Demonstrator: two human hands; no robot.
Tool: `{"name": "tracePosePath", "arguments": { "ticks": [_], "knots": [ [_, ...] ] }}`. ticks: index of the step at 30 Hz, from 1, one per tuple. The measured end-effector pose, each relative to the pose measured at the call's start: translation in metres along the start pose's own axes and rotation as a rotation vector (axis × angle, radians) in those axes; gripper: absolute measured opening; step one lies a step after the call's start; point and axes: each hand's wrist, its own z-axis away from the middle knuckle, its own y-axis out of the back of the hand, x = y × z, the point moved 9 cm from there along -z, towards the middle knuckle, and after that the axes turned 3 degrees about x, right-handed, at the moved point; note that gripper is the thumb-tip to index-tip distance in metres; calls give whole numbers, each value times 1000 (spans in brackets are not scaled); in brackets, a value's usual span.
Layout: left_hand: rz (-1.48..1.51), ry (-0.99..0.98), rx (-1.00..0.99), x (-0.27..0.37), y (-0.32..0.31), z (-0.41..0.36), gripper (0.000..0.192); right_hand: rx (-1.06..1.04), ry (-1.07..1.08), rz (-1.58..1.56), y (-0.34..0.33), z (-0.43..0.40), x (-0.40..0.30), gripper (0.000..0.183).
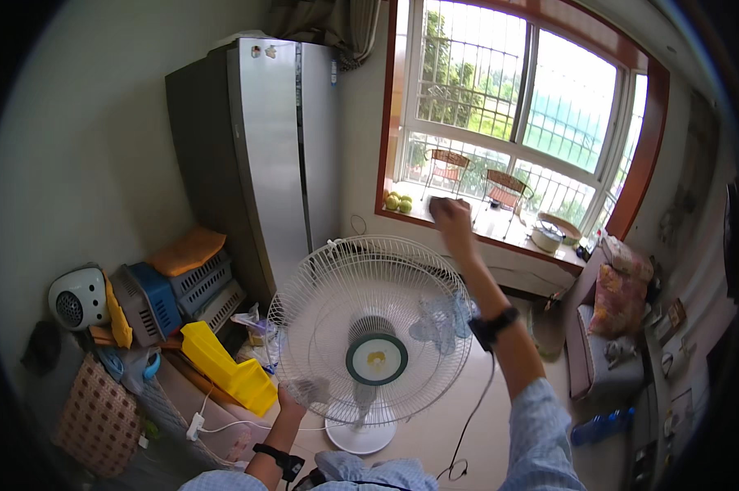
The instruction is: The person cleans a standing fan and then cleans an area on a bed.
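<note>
A pedestal fan stands before me, its white wire guard facing up towards me and its round white base on the floor. A dark green ring surrounds the pale hub badge. My left hand grips the guard's lower left rim; its fingertips are partly hidden. Just inside the wires there, a grey patch shows, too unclear to name. My right hand is raised beyond the guard's upper right edge, closed around a small dark cloth-like thing, blurred. Black bands sit on both wrists.
A grey refrigerator stands behind the fan. Pet carriers, a yellow plastic bin and a white power strip lie left. A black cable trails down to the floor. The windowsill holds green fruit, small chairs and a pot. A sofa stands right.
</note>
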Motion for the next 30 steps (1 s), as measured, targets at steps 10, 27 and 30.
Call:
{"name": "tracePosePath", "arguments": {
  "ticks": [10,27,30],
  "knots": [
    [-48,-557,242,26,43,-3,57,-94,111,295,-144,54,-50,20],
    [33,14,75,-25,-8,58,58,-37,94,302,-135,55,-53,22],
    [102,74,-213,-25,-55,82,58,13,125,351,-137,62,-60,23]
  ]
}}
